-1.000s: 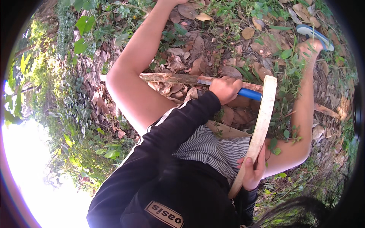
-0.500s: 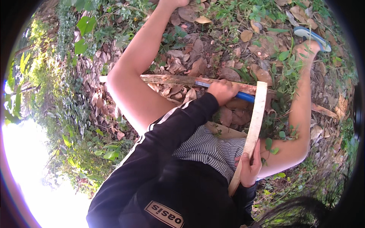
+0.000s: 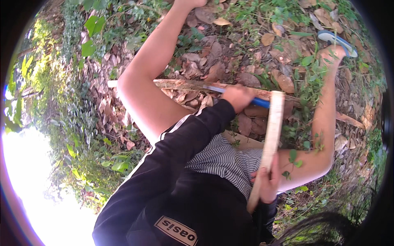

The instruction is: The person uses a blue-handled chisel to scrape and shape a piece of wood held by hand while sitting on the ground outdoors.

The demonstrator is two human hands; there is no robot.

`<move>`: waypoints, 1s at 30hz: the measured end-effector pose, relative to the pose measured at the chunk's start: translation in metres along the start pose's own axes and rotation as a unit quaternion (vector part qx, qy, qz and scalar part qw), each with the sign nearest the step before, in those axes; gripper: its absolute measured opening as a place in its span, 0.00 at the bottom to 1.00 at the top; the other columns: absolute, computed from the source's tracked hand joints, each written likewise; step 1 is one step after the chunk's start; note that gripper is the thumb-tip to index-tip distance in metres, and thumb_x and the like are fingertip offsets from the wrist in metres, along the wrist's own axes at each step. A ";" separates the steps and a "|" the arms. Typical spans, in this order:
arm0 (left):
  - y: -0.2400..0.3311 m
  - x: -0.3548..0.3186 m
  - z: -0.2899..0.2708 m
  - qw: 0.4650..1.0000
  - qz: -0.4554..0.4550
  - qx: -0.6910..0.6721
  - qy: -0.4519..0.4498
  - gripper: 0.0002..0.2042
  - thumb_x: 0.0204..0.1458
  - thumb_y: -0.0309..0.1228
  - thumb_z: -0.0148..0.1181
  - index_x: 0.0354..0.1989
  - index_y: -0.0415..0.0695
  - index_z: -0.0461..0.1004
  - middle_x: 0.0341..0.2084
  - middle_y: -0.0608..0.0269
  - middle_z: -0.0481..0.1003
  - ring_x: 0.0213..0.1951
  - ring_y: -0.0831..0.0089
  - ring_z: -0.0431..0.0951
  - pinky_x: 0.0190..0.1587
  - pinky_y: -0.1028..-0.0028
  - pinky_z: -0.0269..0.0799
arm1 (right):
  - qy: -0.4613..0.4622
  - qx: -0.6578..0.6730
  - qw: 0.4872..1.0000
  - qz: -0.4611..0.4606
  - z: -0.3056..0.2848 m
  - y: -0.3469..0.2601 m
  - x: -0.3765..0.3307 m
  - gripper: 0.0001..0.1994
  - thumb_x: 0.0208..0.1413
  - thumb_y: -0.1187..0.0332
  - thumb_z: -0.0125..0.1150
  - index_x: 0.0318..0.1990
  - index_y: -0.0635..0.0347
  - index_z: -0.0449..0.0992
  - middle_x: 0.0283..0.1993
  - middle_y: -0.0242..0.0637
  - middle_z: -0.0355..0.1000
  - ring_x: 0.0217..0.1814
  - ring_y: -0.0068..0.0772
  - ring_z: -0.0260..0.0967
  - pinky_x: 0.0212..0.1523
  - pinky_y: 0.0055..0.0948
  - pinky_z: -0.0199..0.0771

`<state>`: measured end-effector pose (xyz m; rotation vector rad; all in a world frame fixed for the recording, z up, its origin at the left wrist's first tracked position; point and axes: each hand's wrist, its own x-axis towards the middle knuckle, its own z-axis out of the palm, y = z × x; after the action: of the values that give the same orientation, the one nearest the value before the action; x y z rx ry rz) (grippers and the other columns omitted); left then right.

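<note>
My left hand (image 3: 238,99) is closed round a blue-handled tool (image 3: 261,102). The tool's narrow grey metal part (image 3: 216,88) points left, its exact kind unclear. Behind it a long reddish-brown wooden strip (image 3: 180,85) lies across the ground, passing behind my bent left leg. In my right hand (image 3: 269,180) is a pale wooden strip (image 3: 272,137), gripped near its lower end. It stands slanted over my lap, with its top close to the end of the blue handle. Whether the strip touches the handle I cannot tell.
My bare legs (image 3: 143,69) are spread to either side. Dry leaves (image 3: 246,80) and green plants (image 3: 279,14) cover the ground. At the far right a blue and white sandal (image 3: 337,42) is on my foot. Another piece of wood (image 3: 349,119) lies beyond my right shin.
The top of the pale strip has swung a little to the left and its broad face has turned. My left hand and the blue-handled tool have shifted slightly left.
</note>
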<state>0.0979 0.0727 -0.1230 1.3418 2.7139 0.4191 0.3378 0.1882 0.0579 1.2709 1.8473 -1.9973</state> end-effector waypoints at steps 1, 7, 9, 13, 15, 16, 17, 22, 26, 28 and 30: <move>-0.009 -0.002 -0.008 0.997 0.018 -0.043 0.054 0.06 0.47 0.35 0.58 0.30 0.48 0.71 0.19 0.62 0.75 0.26 0.64 0.80 0.24 0.65 0.77 | -0.067 -0.032 0.997 -0.006 0.000 0.000 0.001 0.29 0.65 0.67 0.46 0.72 0.61 0.48 0.44 0.42 0.71 0.28 0.26 0.73 0.24 0.21 0.75; -0.011 -0.003 -0.037 0.999 0.027 -0.012 0.015 0.11 0.43 0.37 0.64 0.32 0.48 0.72 0.20 0.64 0.74 0.27 0.65 0.79 0.26 0.65 0.74 | 0.073 0.096 0.993 -0.004 -0.005 -0.002 0.009 0.29 0.65 0.68 0.47 0.72 0.62 0.49 0.45 0.43 0.71 0.28 0.28 0.73 0.23 0.22 0.76; -0.007 -0.002 -0.043 0.992 0.084 -0.031 0.083 0.08 0.45 0.36 0.63 0.29 0.49 0.72 0.19 0.66 0.73 0.24 0.67 0.77 0.24 0.67 0.73 | 0.061 0.113 0.992 -0.004 -0.001 -0.004 0.009 0.30 0.64 0.70 0.48 0.72 0.62 0.49 0.44 0.43 0.71 0.28 0.28 0.74 0.23 0.22 0.76; 0.007 0.004 -0.041 0.975 0.136 -0.122 0.124 0.07 0.43 0.35 0.60 0.23 0.49 0.68 0.16 0.67 0.70 0.23 0.67 0.76 0.23 0.67 0.73 | 0.045 0.103 0.994 -0.003 0.001 -0.004 0.008 0.30 0.64 0.70 0.48 0.71 0.64 0.49 0.43 0.43 0.71 0.29 0.29 0.74 0.24 0.24 0.77; 0.009 0.004 -0.037 0.981 0.132 -0.111 0.094 0.07 0.43 0.35 0.63 0.27 0.50 0.71 0.18 0.67 0.72 0.24 0.66 0.77 0.24 0.67 0.74 | 0.044 0.097 0.994 -0.001 -0.002 -0.004 0.008 0.29 0.64 0.70 0.48 0.72 0.63 0.49 0.45 0.43 0.70 0.29 0.29 0.74 0.24 0.24 0.77; 0.009 0.003 -0.034 0.983 0.131 -0.105 0.079 0.07 0.43 0.35 0.64 0.29 0.50 0.73 0.19 0.67 0.73 0.24 0.66 0.77 0.25 0.67 0.74 | 0.043 0.090 0.995 0.000 -0.004 -0.002 0.008 0.29 0.64 0.69 0.47 0.72 0.62 0.50 0.48 0.43 0.69 0.29 0.29 0.73 0.23 0.23 0.76; 0.008 0.003 -0.032 0.983 0.128 -0.110 0.073 0.07 0.43 0.35 0.64 0.29 0.50 0.73 0.20 0.66 0.73 0.25 0.66 0.77 0.25 0.67 0.74 | 0.043 0.084 0.996 0.001 -0.005 -0.001 0.007 0.29 0.65 0.69 0.47 0.72 0.62 0.50 0.50 0.43 0.68 0.29 0.29 0.73 0.23 0.23 0.76; 0.001 0.006 -0.023 0.985 0.104 -0.118 0.068 0.07 0.43 0.34 0.63 0.31 0.50 0.74 0.21 0.66 0.74 0.26 0.65 0.78 0.26 0.67 0.74 | 0.059 0.073 0.995 -0.015 -0.002 -0.003 0.005 0.30 0.65 0.68 0.46 0.72 0.61 0.48 0.47 0.43 0.70 0.29 0.28 0.73 0.23 0.23 0.76; 0.003 0.008 -0.029 0.982 0.083 -0.126 0.117 0.06 0.46 0.36 0.63 0.29 0.50 0.74 0.19 0.66 0.73 0.25 0.66 0.78 0.26 0.67 0.75 | 0.104 0.071 0.991 -0.044 -0.007 -0.007 0.003 0.30 0.65 0.67 0.45 0.72 0.62 0.47 0.43 0.44 0.71 0.28 0.27 0.72 0.23 0.22 0.74; 0.006 0.013 -0.033 0.981 0.081 -0.122 0.128 0.07 0.47 0.37 0.62 0.28 0.50 0.74 0.17 0.67 0.73 0.23 0.66 0.78 0.25 0.67 0.75 | 0.125 0.056 0.989 -0.054 -0.011 -0.009 0.005 0.30 0.66 0.65 0.45 0.72 0.63 0.46 0.40 0.44 0.72 0.27 0.26 0.71 0.24 0.21 0.73; 0.009 0.011 -0.029 0.980 0.081 -0.126 0.133 0.06 0.47 0.37 0.62 0.29 0.51 0.74 0.17 0.66 0.74 0.23 0.66 0.78 0.25 0.68 0.75 | 0.117 0.050 0.990 -0.063 -0.018 -0.013 0.008 0.30 0.66 0.64 0.45 0.72 0.63 0.46 0.39 0.43 0.72 0.27 0.25 0.71 0.24 0.21 0.73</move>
<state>0.0922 0.0806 -0.0919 1.5333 2.6372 0.9872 0.3340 0.2104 0.0646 1.5108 2.0000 -2.1077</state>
